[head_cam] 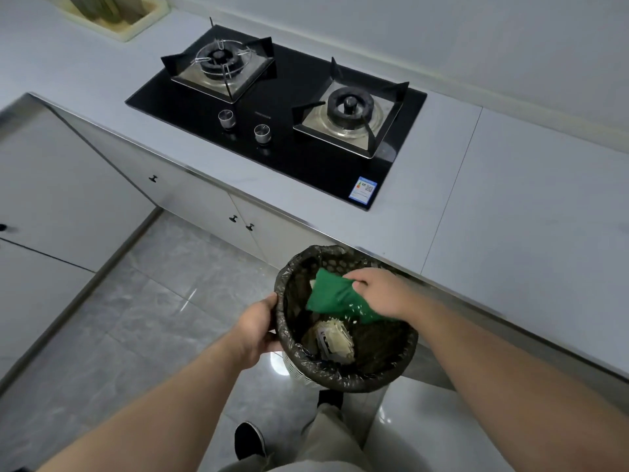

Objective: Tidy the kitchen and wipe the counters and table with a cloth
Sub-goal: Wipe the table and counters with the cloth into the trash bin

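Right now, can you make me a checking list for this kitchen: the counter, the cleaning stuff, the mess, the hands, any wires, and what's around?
Surface: pale grey counter with a two-burner gas hob set in it.
Job's things: green cloth held over the waste bin, which has a black liner.
Clutter: white bits at the cloth's lower edge; paper scraps inside the bin.
Grips: left hand grips the bin's rim; right hand holds the cloth.
Cables: nothing seen.
Surroundings: white cabinets, grey tiled floor, yellowish tray at the counter's far left.
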`<state>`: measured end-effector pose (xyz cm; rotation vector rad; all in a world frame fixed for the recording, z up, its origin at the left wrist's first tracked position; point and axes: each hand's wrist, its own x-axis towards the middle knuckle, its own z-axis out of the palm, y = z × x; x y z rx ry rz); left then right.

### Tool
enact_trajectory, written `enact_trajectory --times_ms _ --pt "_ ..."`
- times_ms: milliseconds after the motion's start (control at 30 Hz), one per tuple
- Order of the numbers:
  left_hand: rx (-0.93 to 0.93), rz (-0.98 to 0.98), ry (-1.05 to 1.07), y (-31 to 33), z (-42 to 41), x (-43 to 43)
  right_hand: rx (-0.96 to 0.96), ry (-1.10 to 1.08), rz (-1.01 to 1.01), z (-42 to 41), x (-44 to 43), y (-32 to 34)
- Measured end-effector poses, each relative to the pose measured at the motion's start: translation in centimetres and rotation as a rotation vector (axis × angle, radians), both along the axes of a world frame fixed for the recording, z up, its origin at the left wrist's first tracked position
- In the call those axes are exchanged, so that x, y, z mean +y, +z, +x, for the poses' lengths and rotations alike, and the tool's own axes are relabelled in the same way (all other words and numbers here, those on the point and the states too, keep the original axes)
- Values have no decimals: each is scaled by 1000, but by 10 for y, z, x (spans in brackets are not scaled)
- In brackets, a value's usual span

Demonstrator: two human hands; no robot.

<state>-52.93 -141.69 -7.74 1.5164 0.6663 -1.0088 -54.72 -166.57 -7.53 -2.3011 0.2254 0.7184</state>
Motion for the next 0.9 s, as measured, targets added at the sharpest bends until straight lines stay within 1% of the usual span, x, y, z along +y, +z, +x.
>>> enact_trajectory --times_ms 200,300,333,367,433,467,533,600,667,733,800,867,900 --pt "15 -14 25 4 -3 1 -99 -150 74 -9 -2 31" --pt "21 -28 36 4 -4 1 -177 -359 150 0 -28 51" --pt "19 -29 36 4 -5 1 -217 -419 130 4 -38 56" --pt "15 -29 30 3 -5 1 -257 -447 61 10 -50 59" --pt "9 -29 25 3 -6 0 -333 -418 -180 20 -71 54" --pt "14 -30 31 2 -7 -1 -340 -391 -295 24 -80 47" --pt "19 -31 42 1 -9 -1 -266 -350 -429 28 -89 29" --pt "17 -25 47 0 -8 -2 -142 -283 -475 26 -85 9" --pt "15 -14 56 -1 -7 -2 -74 -228 -464 23 -73 -5" --pt "16 -6 57 -1 -5 -2 -74 -139 -403 22 -57 -8" --pt "18 -5 59 0 -5 -2 -28 -59 -285 17 -40 -3" --pt "17 -9 64 2 -5 -2 52 -34 -171 8 -25 5" --pt "21 -11 60 3 -6 -3 65 -33 -146 1 -19 8"
